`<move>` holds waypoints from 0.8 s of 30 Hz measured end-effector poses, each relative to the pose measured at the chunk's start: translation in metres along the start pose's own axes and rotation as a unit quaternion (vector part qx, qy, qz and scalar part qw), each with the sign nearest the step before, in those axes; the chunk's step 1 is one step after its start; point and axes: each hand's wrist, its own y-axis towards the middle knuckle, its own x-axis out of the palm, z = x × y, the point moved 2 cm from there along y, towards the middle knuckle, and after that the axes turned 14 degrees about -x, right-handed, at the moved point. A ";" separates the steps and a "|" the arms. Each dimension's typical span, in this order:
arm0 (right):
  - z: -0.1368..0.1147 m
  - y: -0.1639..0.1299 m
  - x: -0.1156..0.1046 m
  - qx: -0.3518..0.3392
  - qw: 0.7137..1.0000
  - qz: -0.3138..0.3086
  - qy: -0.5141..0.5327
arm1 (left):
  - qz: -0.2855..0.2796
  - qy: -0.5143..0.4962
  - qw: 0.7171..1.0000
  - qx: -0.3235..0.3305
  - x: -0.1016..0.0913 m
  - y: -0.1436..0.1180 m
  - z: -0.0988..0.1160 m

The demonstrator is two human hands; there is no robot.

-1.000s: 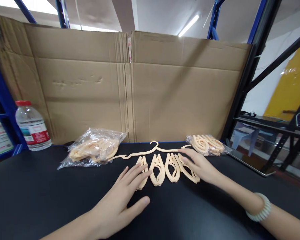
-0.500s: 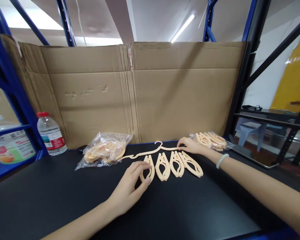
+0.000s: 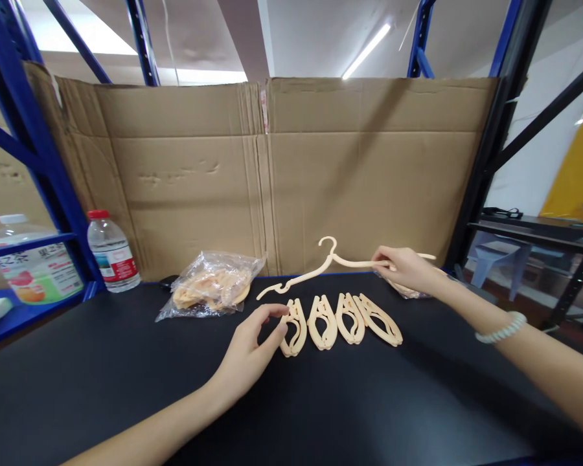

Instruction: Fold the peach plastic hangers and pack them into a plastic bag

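Note:
My right hand (image 3: pixel 404 268) pinches one arm of an unfolded cream clothes hanger (image 3: pixel 311 274), raised off the black table with its hook upward. Several folded hangers (image 3: pixel 322 323) lie in a row below it on the table. Beside the leftmost folded hanger (image 3: pixel 298 333) is my left hand (image 3: pixel 245 349), thumb and fingers curved apart, the fingertips at its left edge; whether they touch it I cannot tell. Behind my right hand, a bag of folded hangers (image 3: pixel 408 292) is mostly hidden.
A clear plastic bag with more hangers (image 3: pixel 212 285) lies at the back left. A water bottle with a red cap (image 3: pixel 113 252) and a large labelled jug (image 3: pixel 39 265) stand farther left. Cardboard (image 3: pixel 189 188) walls the back of the black table (image 3: pixel 126 369), between blue rack posts.
My right hand has lifted the unfolded hanger off the table and moved it right. My left hand has drawn slightly back from the leftmost folded hanger. The view has shifted a little.

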 end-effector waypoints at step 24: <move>-0.064 -0.050 0.023 -0.059 0.984 0.069 0.155 | -0.043 -0.190 0.977 -0.083 0.006 -0.001 0.002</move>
